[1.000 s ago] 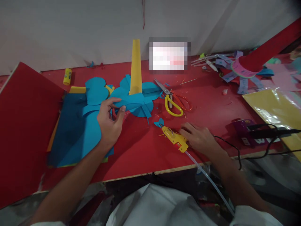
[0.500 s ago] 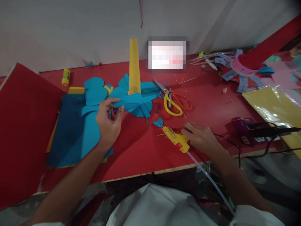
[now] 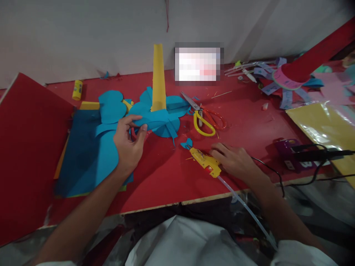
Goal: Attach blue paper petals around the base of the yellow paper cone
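The left hand [image 3: 128, 145] is pinching the blue petal [image 3: 151, 120] edge, steadying the flower beyond its fingers. The right hand [image 3: 233, 160] is lying loosely spread against the glue gun [image 3: 205, 162], just left of it on the table [image 3: 166, 173].

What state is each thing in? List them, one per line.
left hand: pinching the blue paper flower's edge
right hand: resting on the glue gun
glue gun: lying flat on the table, stick loaded
scissors: lying open
yellow paper tube: upright in the blue paper flower
glue stick: lying down
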Tool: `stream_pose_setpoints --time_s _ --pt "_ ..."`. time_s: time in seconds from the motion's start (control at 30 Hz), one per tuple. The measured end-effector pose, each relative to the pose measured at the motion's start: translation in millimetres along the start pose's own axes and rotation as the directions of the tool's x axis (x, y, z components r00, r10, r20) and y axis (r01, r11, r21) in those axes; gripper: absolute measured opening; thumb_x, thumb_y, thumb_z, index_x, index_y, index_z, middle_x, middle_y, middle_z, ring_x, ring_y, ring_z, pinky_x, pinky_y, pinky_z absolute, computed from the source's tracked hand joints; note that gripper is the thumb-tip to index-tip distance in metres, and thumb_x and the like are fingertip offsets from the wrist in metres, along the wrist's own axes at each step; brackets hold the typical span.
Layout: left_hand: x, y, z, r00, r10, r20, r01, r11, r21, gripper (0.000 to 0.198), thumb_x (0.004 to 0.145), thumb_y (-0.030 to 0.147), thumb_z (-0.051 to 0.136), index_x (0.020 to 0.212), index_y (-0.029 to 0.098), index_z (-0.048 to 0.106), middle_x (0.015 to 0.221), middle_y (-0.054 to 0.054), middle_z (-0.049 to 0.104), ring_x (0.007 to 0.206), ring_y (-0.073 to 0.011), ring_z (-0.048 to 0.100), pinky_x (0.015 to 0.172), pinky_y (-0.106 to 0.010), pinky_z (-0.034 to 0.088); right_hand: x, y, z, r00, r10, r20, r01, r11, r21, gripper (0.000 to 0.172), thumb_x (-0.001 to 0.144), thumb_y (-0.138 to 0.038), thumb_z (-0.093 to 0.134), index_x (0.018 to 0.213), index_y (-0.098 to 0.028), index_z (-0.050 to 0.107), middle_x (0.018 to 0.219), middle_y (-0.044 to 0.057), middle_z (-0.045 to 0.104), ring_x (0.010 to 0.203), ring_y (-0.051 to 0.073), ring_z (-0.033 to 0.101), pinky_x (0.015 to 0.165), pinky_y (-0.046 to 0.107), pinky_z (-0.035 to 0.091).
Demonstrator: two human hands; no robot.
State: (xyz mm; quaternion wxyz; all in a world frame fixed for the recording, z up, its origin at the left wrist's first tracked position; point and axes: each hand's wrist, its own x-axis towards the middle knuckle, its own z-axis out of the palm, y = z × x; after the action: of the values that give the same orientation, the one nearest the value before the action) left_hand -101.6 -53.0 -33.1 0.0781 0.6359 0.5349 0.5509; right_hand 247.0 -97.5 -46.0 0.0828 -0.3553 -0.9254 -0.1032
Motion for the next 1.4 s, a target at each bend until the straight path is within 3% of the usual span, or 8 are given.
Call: stream_pose_setpoints --time_s 0.57,1.2,1.3,1.4 --pt "-0.4 -2.2 0.4 1.000 0.010 0.007 -0.010 1.000 -0.011 0.026 0.096 0.042 0.073 0.111 0.020 0.068 0.100 -0.004 0.068 0.082 -0.0134 0.061 0.071 -0.026 0.051 2.9 -0.7 -2.8 1.000 0.008 0.009 -0.007 0.999 -0.054 0.025 0.086 0.005 0.054 0.091 -0.019 0.059 0.097 0.006 0.071 0.079 0.018 0.063 0.062 0.030 0.034" --pt "-1.5 -3.8 0.0 1.000 0.002 0.006 -0.002 1.000 -0.030 0.024 0.095 0.041 0.074 0.111 0.022 0.069 0.099 -0.005 0.068 0.081 -0.0152 0.061 0.068 -0.029 0.050 -5.7 3.6 -4.0 0.999 0.034 0.017 -0.033 0.999 -0.038 0.029 0.079 0.008 0.052 0.086 -0.020 0.057 0.088 0.005 0.067 0.076 0.019 0.061 0.060 0.031 0.033" --pt "-1.4 -3.0 -0.6 1.000 0.006 0.015 -0.006 1.000 -0.027 0.025 0.096 0.041 0.074 0.111 0.022 0.068 0.101 -0.004 0.068 0.082 -0.0142 0.061 0.070 -0.028 0.051 -8.7 4.8 -4.7 0.999 0.042 0.028 -0.042 0.999 -0.010 0.032 0.077 0.006 0.053 0.095 -0.019 0.061 0.097 0.006 0.070 0.082 0.020 0.064 0.062 0.030 0.035" --pt "-1.1 -2.0 -0.9 1.000 -0.012 0.026 0.012 1.000 0.000 0.027 0.096 0.044 0.073 0.112 0.022 0.068 0.102 -0.004 0.068 0.083 -0.0142 0.062 0.071 -0.028 0.052 -11.4 5.5 -5.1 0.998 0.056 0.015 -0.056 0.998 0.021 0.047 0.077 0.004 0.055 0.116 -0.020 0.064 0.109 0.007 0.072 0.087 0.019 0.065 0.062 0.029 0.035"
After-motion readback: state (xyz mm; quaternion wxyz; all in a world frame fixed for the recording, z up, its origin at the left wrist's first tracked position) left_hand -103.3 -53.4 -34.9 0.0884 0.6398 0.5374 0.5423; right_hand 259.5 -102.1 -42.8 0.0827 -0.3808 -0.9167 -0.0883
